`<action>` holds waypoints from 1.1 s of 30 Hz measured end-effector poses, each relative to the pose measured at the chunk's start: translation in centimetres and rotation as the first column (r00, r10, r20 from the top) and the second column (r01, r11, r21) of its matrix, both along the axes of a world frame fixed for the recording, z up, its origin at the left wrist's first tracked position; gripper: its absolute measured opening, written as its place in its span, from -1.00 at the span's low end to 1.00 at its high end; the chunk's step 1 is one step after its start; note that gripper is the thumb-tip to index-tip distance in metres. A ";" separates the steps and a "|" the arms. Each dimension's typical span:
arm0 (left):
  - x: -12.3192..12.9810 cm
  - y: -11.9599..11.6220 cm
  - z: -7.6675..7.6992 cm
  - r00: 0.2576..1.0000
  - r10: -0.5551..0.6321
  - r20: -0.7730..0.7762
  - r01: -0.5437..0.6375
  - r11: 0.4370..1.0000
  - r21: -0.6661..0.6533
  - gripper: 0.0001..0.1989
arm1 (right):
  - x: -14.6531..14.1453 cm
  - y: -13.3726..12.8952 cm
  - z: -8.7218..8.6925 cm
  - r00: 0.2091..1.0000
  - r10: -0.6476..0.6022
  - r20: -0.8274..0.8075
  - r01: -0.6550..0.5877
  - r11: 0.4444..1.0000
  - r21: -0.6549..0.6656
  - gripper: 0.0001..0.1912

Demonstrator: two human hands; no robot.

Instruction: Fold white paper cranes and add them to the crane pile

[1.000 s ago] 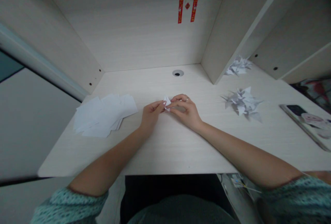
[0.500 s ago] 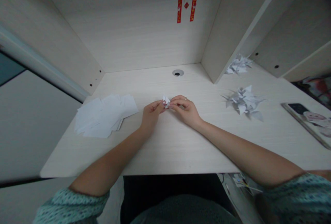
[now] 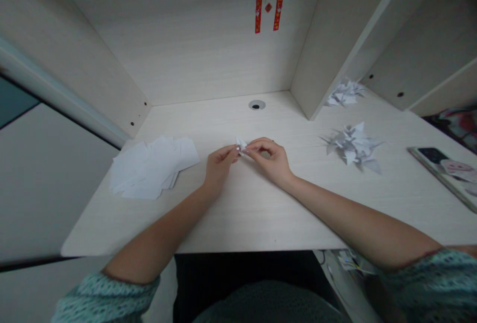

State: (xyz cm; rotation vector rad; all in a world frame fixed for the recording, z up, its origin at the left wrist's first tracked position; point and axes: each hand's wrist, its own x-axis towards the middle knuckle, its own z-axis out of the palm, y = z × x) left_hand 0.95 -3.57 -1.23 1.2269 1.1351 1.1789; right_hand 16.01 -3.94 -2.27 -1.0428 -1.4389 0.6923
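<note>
A small piece of folded white paper (image 3: 241, 143) is pinched between my two hands, just above the middle of the desk. My left hand (image 3: 220, 163) grips its left side between thumb and fingers. From the right, my right hand (image 3: 271, 158) pinches the other side with thumb and index finger. The fingertips cover much of the paper, so its full shape is hidden. Left of my hands lies a spread stack of white paper sheets (image 3: 149, 166). To the right sits a pile of pointed folded paper pieces (image 3: 352, 145), which look like paper cranes.
Behind an upright panel (image 3: 324, 49) is another pile of folded paper (image 3: 346, 92). A phone (image 3: 447, 171) lies on the right of the desk (image 3: 238, 223). A round cable hole (image 3: 257, 105) is near the back wall, which carries red stickers (image 3: 258, 14).
My right hand's fingers have shifted slightly on the folded paper, and one white point of it now stands up more clearly. The piles and sheets stay where they were.
</note>
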 end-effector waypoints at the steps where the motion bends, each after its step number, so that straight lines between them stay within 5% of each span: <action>1: 0.0 0.0 0.0 1.000 -0.006 -0.002 0.006 1.000 -0.002 -0.71 | 0.0 0.0 0.0 1.000 -0.014 -0.011 0.014 1.000 -0.028 -0.86; 8: -0.1 0.2 -0.4 0.998 0.002 -0.058 -0.002 1.000 0.012 -0.67 | 0.0 0.1 -0.3 0.999 -0.012 -0.030 0.008 0.989 -0.151 -0.80; 18: -0.1 0.1 0.1 0.985 0.023 -0.172 -0.012 0.998 0.063 -0.69 | 0.1 0.2 -1.0 0.998 -0.025 0.058 0.031 0.995 -0.094 -0.81; 33: 0.0 0.1 0.4 0.987 0.089 -0.133 -0.080 0.994 0.073 -0.71 | 0.0 0.0 -0.3 0.998 0.022 0.056 -0.015 0.993 -0.119 -0.74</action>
